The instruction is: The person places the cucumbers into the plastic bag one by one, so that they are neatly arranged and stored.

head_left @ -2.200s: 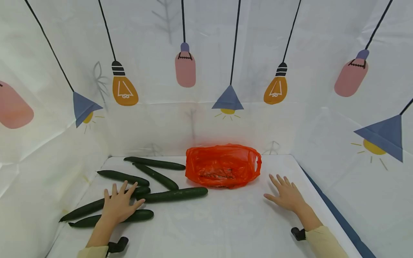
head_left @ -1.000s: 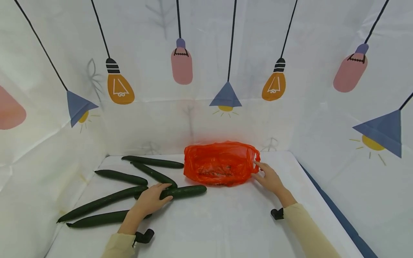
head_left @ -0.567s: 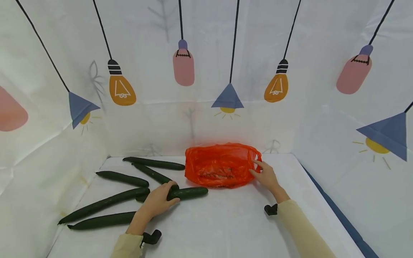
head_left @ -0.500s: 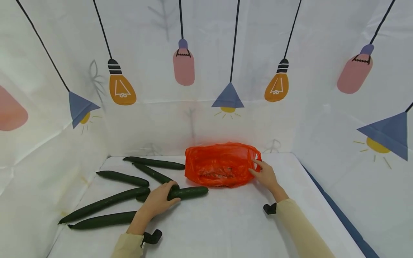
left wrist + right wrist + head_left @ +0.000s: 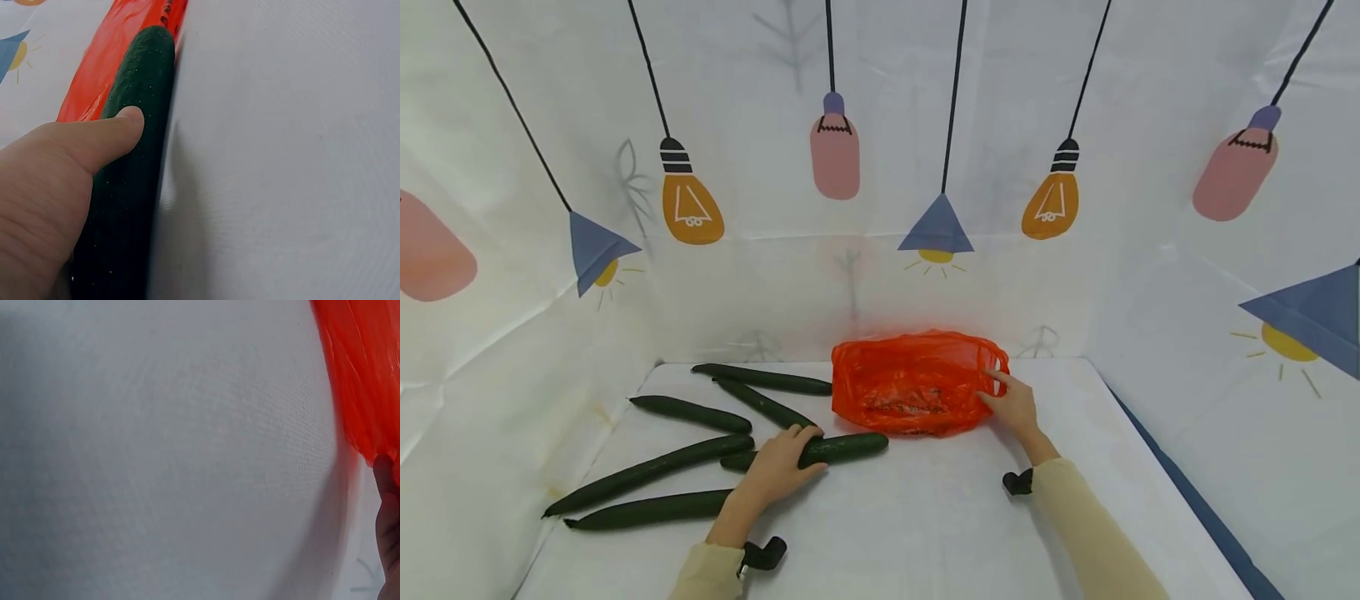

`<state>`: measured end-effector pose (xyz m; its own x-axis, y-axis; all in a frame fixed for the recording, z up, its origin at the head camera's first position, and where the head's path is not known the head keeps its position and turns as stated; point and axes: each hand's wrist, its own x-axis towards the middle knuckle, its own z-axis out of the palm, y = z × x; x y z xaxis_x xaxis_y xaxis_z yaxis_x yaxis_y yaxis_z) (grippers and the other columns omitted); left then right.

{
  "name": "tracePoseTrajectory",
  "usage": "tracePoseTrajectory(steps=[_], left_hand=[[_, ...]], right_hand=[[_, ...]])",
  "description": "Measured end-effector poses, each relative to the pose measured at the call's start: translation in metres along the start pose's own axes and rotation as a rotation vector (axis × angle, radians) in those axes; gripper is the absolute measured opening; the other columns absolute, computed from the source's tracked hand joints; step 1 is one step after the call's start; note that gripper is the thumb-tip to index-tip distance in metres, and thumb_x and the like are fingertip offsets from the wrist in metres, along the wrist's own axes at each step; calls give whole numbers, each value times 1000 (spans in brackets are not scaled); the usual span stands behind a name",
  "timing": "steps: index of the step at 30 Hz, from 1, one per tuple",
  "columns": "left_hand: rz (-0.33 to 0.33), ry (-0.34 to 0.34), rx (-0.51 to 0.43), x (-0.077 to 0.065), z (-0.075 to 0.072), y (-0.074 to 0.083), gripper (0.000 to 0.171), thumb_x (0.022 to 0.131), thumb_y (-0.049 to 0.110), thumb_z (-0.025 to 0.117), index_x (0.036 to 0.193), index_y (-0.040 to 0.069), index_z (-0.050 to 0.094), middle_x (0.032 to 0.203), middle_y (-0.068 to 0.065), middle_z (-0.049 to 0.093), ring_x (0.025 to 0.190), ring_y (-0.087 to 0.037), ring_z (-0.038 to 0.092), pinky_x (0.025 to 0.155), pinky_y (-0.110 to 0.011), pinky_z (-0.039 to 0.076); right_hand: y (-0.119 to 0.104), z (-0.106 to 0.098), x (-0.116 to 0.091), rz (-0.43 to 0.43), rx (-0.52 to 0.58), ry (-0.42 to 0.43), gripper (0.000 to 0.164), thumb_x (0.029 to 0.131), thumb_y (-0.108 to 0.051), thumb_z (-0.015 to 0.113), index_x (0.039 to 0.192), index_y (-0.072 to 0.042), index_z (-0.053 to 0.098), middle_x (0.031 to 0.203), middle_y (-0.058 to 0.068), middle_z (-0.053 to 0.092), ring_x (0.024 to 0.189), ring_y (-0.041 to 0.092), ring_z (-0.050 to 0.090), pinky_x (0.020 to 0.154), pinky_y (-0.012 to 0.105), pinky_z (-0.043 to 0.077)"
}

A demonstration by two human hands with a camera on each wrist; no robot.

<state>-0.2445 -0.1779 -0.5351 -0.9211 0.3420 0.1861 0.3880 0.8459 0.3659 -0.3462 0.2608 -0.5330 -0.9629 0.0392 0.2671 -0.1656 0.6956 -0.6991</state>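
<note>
My left hand (image 5: 778, 468) grips a dark green cucumber (image 5: 852, 447) that lies crosswise in front of the bag. In the left wrist view the thumb presses along the near side of that cucumber (image 5: 140, 187); the other fingers are hidden. An orange-red plastic bag (image 5: 910, 379) lies on its side at the back of the table, mouth toward me. At its right edge, beside the handle loop, my right hand (image 5: 1018, 414) pinches the plastic. The right wrist view shows part of the right hand (image 5: 389, 531) against the bag's plastic (image 5: 369, 375).
Several more cucumbers lie on the left: one at the back (image 5: 760, 379), a slanted one (image 5: 763, 406), a short one (image 5: 688, 412), and two long ones, one nearer (image 5: 647, 510). White sheets with printed lamps wall in the white table (image 5: 925, 525).
The left hand has moved right from over the left cucumbers and taken hold of the front one. The right hand has moved left and grasped the bag's right edge.
</note>
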Motion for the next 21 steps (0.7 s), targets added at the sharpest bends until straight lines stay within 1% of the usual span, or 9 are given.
tracePoseTrajectory(steps=[3,5,6,9,11,13,15,17,21], left_hand=[[21,14,18,-1,2,0,51,81,44,77,122,21,60,102,1,57,93,-22,59,79,-47,47],[32,26,35,-2,5,-1,51,81,45,77,123,21,61,100,2,56,89,-20,58,77,-45,47],[40,31,44,-2,7,-2,52,81,45,77,124,21,61,98,2,55,88,-19,57,76,-44,47],[40,28,56,-5,11,-3,55,81,48,75,127,20,61,95,3,54,84,-16,55,73,-40,46],[32,28,51,-6,12,-2,56,82,48,75,128,20,61,95,4,54,83,-15,54,73,-39,46],[24,34,43,-7,13,-2,57,82,48,74,129,20,61,95,5,54,83,-14,54,73,-39,45],[22,50,36,-7,13,-1,57,82,47,75,128,19,61,95,5,54,84,-15,55,73,-39,45],[26,65,36,-7,12,0,57,81,46,76,128,18,61,95,4,54,84,-16,55,73,-39,45],[38,87,44,-5,11,0,55,81,44,77,127,18,62,97,3,56,88,-19,58,75,-41,46]], right_hand=[[2,2,0,-35,-2,50,31,86,-4,69,117,-3,68,90,18,63,80,32,54,71,41,50],[4,4,-1,-70,-3,71,29,84,2,64,112,-3,69,77,16,54,68,29,46,59,38,43],[5,5,-1,-83,-3,67,30,84,4,60,112,-2,69,75,16,50,66,28,42,57,37,40],[9,8,-1,-104,-29,24,38,86,7,52,120,-1,65,89,20,57,74,29,47,65,39,47],[10,9,-2,-94,-55,-23,43,87,7,50,129,0,59,109,24,59,87,33,52,78,44,50],[9,9,-3,-76,-64,-61,49,88,5,50,137,1,51,127,27,54,104,39,53,91,52,46],[7,8,-4,-63,-81,-95,54,90,-1,56,142,3,43,135,29,48,117,44,49,99,57,39],[4,7,-4,-59,-90,-131,65,89,-11,65,145,6,35,140,31,43,126,47,42,102,60,34],[2,5,-5,-47,-91,-235,103,80,-38,80,152,4,19,149,29,31,133,46,32,105,61,28]])
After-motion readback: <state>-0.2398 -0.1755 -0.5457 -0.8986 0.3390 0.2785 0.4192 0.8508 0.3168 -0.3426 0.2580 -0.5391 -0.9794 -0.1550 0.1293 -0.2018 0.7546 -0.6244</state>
